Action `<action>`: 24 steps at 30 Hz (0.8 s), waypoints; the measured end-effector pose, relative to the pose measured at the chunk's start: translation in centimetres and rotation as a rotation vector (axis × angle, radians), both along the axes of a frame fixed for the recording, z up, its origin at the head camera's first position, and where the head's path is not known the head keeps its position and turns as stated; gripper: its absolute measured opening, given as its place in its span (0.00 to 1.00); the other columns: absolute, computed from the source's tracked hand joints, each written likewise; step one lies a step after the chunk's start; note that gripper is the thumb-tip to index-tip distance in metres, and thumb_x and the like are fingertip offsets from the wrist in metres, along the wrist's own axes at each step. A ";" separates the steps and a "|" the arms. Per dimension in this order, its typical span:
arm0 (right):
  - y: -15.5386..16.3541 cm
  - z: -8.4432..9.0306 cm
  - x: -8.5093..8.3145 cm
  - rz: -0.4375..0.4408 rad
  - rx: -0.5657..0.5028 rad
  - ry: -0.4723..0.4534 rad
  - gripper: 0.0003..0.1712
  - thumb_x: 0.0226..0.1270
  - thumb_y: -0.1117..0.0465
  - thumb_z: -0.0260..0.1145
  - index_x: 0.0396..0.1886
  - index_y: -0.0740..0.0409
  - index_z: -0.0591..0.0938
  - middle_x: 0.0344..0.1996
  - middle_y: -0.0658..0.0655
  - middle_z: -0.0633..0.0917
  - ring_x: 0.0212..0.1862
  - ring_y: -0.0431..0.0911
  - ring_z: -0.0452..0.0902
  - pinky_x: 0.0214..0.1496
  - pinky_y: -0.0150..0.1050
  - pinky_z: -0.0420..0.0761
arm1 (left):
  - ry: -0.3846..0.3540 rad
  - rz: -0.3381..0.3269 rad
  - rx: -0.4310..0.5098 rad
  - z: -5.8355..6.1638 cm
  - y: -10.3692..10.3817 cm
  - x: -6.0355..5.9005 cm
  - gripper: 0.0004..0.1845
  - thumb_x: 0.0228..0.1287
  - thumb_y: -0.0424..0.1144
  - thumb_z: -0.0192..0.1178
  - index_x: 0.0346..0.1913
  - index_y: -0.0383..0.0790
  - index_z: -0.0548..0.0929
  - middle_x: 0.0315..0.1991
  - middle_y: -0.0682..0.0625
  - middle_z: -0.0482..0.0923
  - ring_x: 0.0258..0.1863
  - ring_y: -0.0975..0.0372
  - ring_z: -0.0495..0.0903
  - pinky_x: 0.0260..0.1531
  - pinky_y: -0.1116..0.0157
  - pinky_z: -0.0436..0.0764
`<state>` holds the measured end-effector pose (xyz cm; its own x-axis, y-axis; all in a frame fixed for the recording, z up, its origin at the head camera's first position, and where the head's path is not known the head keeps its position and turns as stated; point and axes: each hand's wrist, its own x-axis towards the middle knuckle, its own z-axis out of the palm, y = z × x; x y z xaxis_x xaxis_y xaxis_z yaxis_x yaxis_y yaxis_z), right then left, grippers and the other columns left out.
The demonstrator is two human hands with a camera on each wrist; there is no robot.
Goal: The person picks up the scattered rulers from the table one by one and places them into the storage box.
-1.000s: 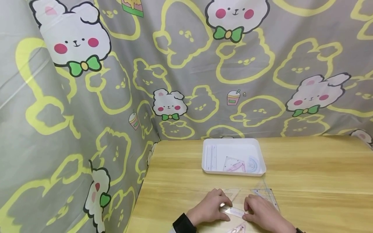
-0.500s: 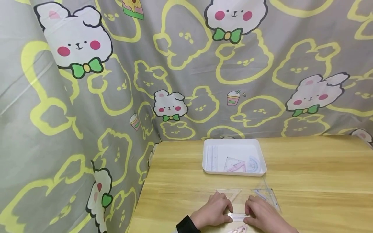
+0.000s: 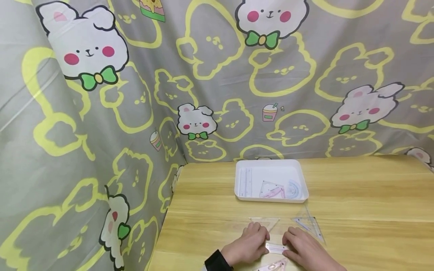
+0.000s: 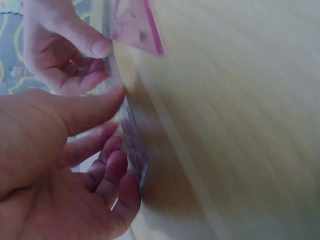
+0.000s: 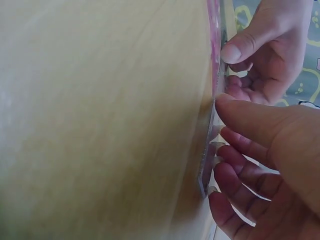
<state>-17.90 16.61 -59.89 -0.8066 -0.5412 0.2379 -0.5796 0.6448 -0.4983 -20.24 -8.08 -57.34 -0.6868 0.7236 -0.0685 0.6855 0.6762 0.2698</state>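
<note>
fingers (image 4: 117, 162) of the left hand (image 3: 245, 246) are curling against their thumb and pinching one end of a clear straight ruler (image 3: 276, 248), while those of the right hand (image 3: 306, 246) are gripping the other end, so the ruler is spanning the gap between both sets of fingertips; whether its edge is touching the wood below, i cannot tell. with only its ends being held, it could be bowing or springing loose if the hands were pressing inward unevenly, and one slackening thumb could be letting an end drop. a pink set square (image 3: 272, 266) is lying just on the body side of the fingers, near enough for a dipping hand to be knocking it. a clear set square (image 3: 271, 223) is resting just past the left fingers, a blue-marked set square (image 3: 312, 226) just past the right ones

beneath the fingers a wood-grained table (image 3: 366, 210) is spreading out; farther beyond them a white tray (image 3: 268, 171) is holding another ruler (image 3: 248, 182) and a protractor (image 3: 293, 189), and a grey rabbit-print curtain (image 3: 223, 88) is hanging behind and to the left
</note>
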 end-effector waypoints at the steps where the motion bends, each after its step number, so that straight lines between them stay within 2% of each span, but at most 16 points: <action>1: -0.1 -0.1 0.0 0.005 -0.006 0.022 0.14 0.60 0.53 0.79 0.33 0.43 0.79 0.30 0.34 0.68 0.32 0.29 0.61 0.31 0.31 0.66 | 0.017 0.004 0.000 0.0 -0.2 0.0 0.14 0.68 0.47 0.71 0.48 0.48 0.78 0.36 0.61 0.64 0.37 0.69 0.60 0.37 0.76 0.61; 3: -0.3 -0.3 -0.1 0.022 -0.011 0.082 0.13 0.59 0.54 0.79 0.32 0.43 0.80 0.30 0.34 0.70 0.32 0.28 0.61 0.30 0.31 0.68 | 0.085 0.004 -0.027 0.2 -0.5 0.1 0.15 0.65 0.47 0.74 0.46 0.48 0.80 0.36 0.60 0.67 0.35 0.70 0.64 0.36 0.77 0.64; 5: -0.4 -0.3 -0.2 0.035 -0.003 0.161 0.13 0.58 0.56 0.80 0.30 0.43 0.80 0.29 0.34 0.72 0.31 0.27 0.63 0.28 0.31 0.69 | 0.180 -0.029 -0.103 0.7 -0.4 0.3 0.11 0.64 0.46 0.75 0.43 0.50 0.83 0.34 0.60 0.71 0.32 0.71 0.67 0.33 0.77 0.67; 8: -0.6 -0.1 -0.2 0.049 0.028 0.289 0.14 0.54 0.59 0.81 0.27 0.43 0.81 0.26 0.35 0.73 0.28 0.28 0.65 0.26 0.30 0.70 | 0.351 -0.141 -0.264 1.4 0.4 0.7 0.06 0.61 0.43 0.73 0.38 0.53 0.86 0.33 0.60 0.77 0.29 0.70 0.70 0.29 0.76 0.70; 11: -0.7 0.5 -0.2 0.057 0.070 0.348 0.14 0.53 0.61 0.80 0.26 0.44 0.80 0.23 0.35 0.73 0.26 0.28 0.65 0.25 0.29 0.69 | 0.470 -0.253 -0.380 1.9 1.3 1.1 0.06 0.57 0.42 0.72 0.36 0.55 0.86 0.32 0.60 0.78 0.28 0.69 0.70 0.25 0.75 0.71; 13: -0.8 0.9 -0.1 0.069 0.091 0.345 0.14 0.55 0.62 0.79 0.26 0.45 0.80 0.22 0.36 0.73 0.26 0.28 0.65 0.24 0.29 0.69 | 0.502 -0.280 -0.411 2.0 1.7 1.2 0.07 0.55 0.41 0.72 0.34 0.56 0.85 0.31 0.61 0.78 0.28 0.68 0.70 0.24 0.75 0.71; 16: -0.9 1.3 0.0 0.079 0.108 0.334 0.14 0.55 0.63 0.79 0.25 0.46 0.79 0.22 0.36 0.73 0.25 0.28 0.64 0.24 0.28 0.67 | 0.511 -0.290 -0.421 2.0 1.9 1.3 0.07 0.54 0.41 0.72 0.32 0.57 0.84 0.30 0.61 0.78 0.28 0.68 0.71 0.24 0.75 0.73; 18: -1.0 1.3 0.0 0.084 0.108 0.336 0.14 0.55 0.64 0.79 0.25 0.46 0.79 0.22 0.37 0.73 0.25 0.29 0.64 0.24 0.28 0.67 | 0.518 -0.303 -0.423 2.0 1.9 1.3 0.07 0.56 0.41 0.72 0.31 0.58 0.84 0.30 0.61 0.78 0.27 0.69 0.72 0.24 0.75 0.74; 24: -1.1 1.7 0.0 0.148 0.144 0.375 0.14 0.53 0.66 0.77 0.26 0.49 0.79 0.21 0.38 0.74 0.25 0.30 0.67 0.25 0.29 0.70 | 0.609 -0.375 -0.479 2.0 2.1 0.8 0.08 0.66 0.42 0.68 0.31 0.61 0.84 0.28 0.64 0.79 0.26 0.71 0.72 0.24 0.76 0.75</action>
<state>-17.90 15.52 -58.15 -0.5898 -0.6936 0.4136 -0.7949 0.5890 -0.1459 -19.40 -6.02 -55.31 -0.4246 0.8971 -0.1218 0.8188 0.3231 -0.4746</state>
